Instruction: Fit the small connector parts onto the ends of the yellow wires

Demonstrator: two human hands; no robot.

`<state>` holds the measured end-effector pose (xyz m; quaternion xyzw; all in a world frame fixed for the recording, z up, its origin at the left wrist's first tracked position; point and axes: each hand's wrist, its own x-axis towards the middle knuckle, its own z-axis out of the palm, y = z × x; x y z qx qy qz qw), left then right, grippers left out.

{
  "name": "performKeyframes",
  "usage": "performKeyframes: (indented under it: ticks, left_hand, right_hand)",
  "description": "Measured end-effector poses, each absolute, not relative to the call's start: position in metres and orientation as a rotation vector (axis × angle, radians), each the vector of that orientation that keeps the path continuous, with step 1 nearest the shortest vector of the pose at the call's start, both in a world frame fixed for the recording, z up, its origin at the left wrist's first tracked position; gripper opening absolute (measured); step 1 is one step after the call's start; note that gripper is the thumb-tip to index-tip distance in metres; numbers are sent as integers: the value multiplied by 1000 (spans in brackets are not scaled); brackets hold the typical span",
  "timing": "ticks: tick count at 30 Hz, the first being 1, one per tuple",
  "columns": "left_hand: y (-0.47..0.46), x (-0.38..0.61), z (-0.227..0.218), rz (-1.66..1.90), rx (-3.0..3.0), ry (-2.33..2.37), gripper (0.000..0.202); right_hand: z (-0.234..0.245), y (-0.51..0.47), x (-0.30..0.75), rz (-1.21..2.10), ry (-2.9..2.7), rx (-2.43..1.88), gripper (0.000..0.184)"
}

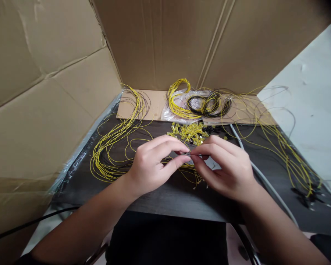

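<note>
My left hand (154, 162) and my right hand (224, 167) meet fingertip to fingertip over the dark tabletop (165, 198). Between the pinched fingers is a thin wire end with a small part (189, 153), too small to make out. Just behind the hands lies a heap of small yellow connector housings (190, 131). Loose yellow wires (113, 154) loop on the table to the left of my left hand, and some run under both hands.
Coils of yellow wire (178, 99) and black wire (209, 104) rest on a plastic bag at the back. More yellow wires (289, 154) trail to the right. A grey cable (262, 176) crosses the table. Cardboard walls (44, 95) stand left and behind.
</note>
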<state>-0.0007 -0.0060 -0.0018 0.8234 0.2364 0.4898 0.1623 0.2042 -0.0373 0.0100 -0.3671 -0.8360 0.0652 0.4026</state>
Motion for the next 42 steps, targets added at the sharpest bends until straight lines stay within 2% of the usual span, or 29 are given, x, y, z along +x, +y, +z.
performKeyframes:
  ticks: [3, 20, 27, 31, 42]
  left_hand:
    - [-6, -1, -1, 1361, 2357, 665, 19]
    - [-8, 0, 0, 1342, 2394, 657, 11]
    - [-9, 0, -4, 1337, 2474, 691, 11]
    - [-8, -1, -7, 1305, 2529, 679, 12]
    - [-4, -4, -5, 1264, 2538, 579, 11]
  right_hand:
    - [11, -37, 205, 141, -2079, -953, 16]
    - [14, -37, 201, 298, -2063, -884, 13]
    - [12, -38, 200, 224, -2076, -912, 15]
    - [11, -36, 200, 198, -2082, -923, 9]
    - [10, -31, 207, 370, -2126, -862, 11]
